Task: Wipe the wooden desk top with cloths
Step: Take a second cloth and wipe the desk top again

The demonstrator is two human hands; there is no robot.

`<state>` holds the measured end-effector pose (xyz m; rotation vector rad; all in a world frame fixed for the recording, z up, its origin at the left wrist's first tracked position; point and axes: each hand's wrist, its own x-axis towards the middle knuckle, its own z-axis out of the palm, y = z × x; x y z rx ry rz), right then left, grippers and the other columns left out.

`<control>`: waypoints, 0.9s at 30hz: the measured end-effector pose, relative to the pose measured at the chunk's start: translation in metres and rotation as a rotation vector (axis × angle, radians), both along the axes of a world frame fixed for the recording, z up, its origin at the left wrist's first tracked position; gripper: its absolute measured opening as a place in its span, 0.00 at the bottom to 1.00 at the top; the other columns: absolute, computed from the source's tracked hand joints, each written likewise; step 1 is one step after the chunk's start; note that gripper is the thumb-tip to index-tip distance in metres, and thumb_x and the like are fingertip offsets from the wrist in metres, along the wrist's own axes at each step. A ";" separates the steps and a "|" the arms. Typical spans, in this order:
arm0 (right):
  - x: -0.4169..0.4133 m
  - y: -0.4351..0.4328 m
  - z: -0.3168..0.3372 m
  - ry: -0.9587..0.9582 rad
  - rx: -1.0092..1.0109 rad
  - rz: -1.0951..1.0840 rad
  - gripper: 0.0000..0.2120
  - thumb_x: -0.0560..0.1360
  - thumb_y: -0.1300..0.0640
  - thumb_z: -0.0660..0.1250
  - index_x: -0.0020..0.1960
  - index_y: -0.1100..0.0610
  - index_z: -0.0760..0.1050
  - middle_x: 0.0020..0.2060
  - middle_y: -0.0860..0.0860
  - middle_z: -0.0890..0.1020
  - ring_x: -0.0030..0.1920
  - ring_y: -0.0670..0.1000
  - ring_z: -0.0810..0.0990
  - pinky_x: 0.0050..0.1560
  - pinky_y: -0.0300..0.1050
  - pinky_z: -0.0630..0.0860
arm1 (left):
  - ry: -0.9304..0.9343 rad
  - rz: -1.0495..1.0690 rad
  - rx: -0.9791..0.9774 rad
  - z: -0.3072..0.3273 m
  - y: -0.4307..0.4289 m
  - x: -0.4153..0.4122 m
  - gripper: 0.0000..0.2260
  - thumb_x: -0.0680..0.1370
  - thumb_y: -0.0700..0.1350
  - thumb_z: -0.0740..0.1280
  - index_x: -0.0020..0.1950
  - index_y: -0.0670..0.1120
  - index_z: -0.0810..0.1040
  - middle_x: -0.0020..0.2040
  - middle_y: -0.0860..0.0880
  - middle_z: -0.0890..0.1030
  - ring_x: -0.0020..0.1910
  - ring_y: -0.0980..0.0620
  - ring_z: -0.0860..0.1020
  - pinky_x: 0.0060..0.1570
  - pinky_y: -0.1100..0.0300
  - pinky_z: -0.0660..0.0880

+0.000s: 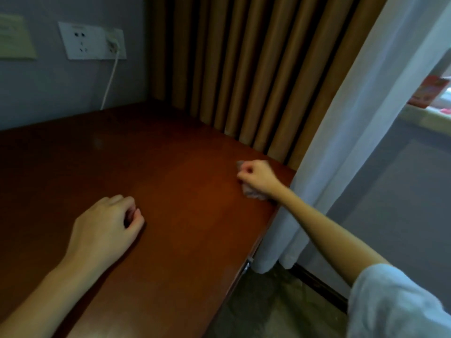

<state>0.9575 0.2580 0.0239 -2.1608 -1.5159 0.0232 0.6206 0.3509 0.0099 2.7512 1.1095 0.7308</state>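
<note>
Fingers (243, 176) of right hand (256, 178) curled round crumpled cloth (252, 192), pressing it on wooden desk top (183, 167) near right edge. Left hand (107, 225) rests near-left, fingers loosely curled, holding nothing. Brown curtain (244, 69) far; wall socket (92, 41) far left.

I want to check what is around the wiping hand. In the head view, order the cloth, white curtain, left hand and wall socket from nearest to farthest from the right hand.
1. cloth, gripped under the right hand.
2. white curtain, just to its right.
3. left hand, across the desk top.
4. wall socket, far back left.
</note>
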 end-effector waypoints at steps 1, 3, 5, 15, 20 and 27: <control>0.022 0.004 0.000 -0.020 -0.002 -0.149 0.19 0.73 0.57 0.65 0.27 0.51 0.62 0.24 0.50 0.68 0.28 0.48 0.68 0.34 0.44 0.63 | 0.000 0.002 0.006 0.000 -0.001 0.000 0.12 0.75 0.46 0.68 0.33 0.51 0.70 0.30 0.56 0.68 0.30 0.59 0.68 0.25 0.64 0.62; 0.048 0.010 0.004 -0.018 -0.010 -0.297 0.20 0.73 0.57 0.64 0.27 0.52 0.59 0.23 0.49 0.65 0.26 0.47 0.64 0.31 0.44 0.60 | 0.002 0.003 0.012 0.001 -0.001 0.002 0.13 0.75 0.47 0.67 0.33 0.51 0.69 0.30 0.56 0.68 0.30 0.59 0.68 0.25 0.66 0.60; 0.045 0.020 0.006 -0.005 -0.037 -0.286 0.19 0.73 0.56 0.63 0.27 0.53 0.60 0.23 0.51 0.69 0.25 0.48 0.67 0.29 0.44 0.63 | 0.001 0.010 0.007 0.002 -0.001 0.004 0.13 0.76 0.47 0.66 0.33 0.51 0.68 0.30 0.57 0.68 0.30 0.59 0.68 0.26 0.67 0.58; -0.178 0.015 0.007 -0.029 -0.146 0.793 0.14 0.68 0.63 0.67 0.27 0.55 0.66 0.28 0.50 0.71 0.31 0.49 0.69 0.38 0.47 0.68 | -0.101 0.032 -0.034 0.007 0.006 -0.003 0.11 0.75 0.46 0.65 0.34 0.50 0.67 0.31 0.54 0.67 0.31 0.53 0.68 0.27 0.60 0.61; -0.193 0.023 0.007 0.069 -0.124 0.920 0.17 0.66 0.68 0.68 0.26 0.59 0.63 0.25 0.52 0.67 0.30 0.50 0.66 0.38 0.52 0.68 | -0.088 0.143 -0.005 0.013 0.046 -0.014 0.12 0.77 0.47 0.64 0.34 0.50 0.67 0.32 0.55 0.69 0.30 0.58 0.67 0.26 0.65 0.58; -0.185 0.129 0.000 -0.014 -0.059 0.833 0.12 0.68 0.56 0.62 0.28 0.58 0.66 0.28 0.52 0.71 0.31 0.49 0.70 0.36 0.46 0.66 | -0.148 0.353 -0.064 0.009 0.096 -0.027 0.12 0.77 0.49 0.63 0.35 0.51 0.68 0.32 0.55 0.71 0.30 0.58 0.68 0.27 0.64 0.58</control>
